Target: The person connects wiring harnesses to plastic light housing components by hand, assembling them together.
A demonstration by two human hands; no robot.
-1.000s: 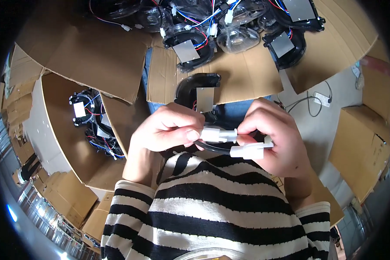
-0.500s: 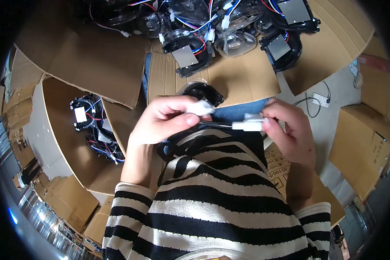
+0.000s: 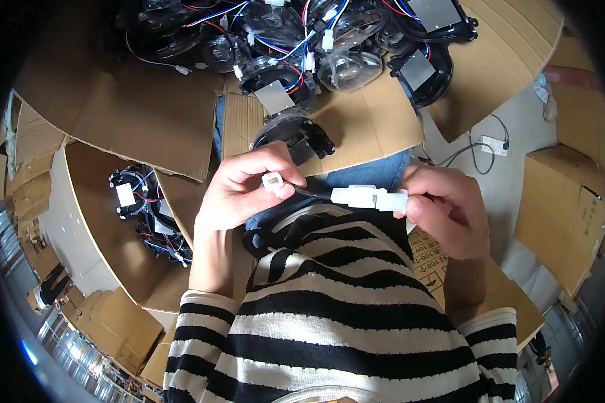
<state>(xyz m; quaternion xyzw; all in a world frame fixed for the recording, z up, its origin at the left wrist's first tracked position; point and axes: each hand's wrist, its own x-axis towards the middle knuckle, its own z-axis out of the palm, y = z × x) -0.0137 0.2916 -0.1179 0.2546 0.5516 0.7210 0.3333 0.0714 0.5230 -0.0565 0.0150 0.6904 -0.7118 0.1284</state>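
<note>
A small white plug connector [image 3: 273,182] is pinched between the thumb and forefinger of my left hand [image 3: 238,191], its open end showing. From beside those fingers a short dark cable [image 3: 310,194] runs right into a longer white connector [image 3: 354,196]. My right hand [image 3: 450,205] pinches that connector's translucent right end between thumb and finger. Just behind my left hand, a black round lamp housing [image 3: 316,136] with a clear cover rests against the cardboard flap [image 3: 376,127]. Its lower part is hidden by the hand.
An open carton in front holds several lamp housings [image 3: 273,97] with coloured wires and white plugs. Another open carton [image 3: 107,215] at the left holds more lamp units [image 3: 124,195]. At the right are a closed carton [image 3: 558,215] and a power strip [image 3: 494,146] with its cord on the floor.
The connector in my right hand has shifted left toward my left hand. My left hand has turned, so its plug's open end now shows. The whole view has shifted slightly.
</note>
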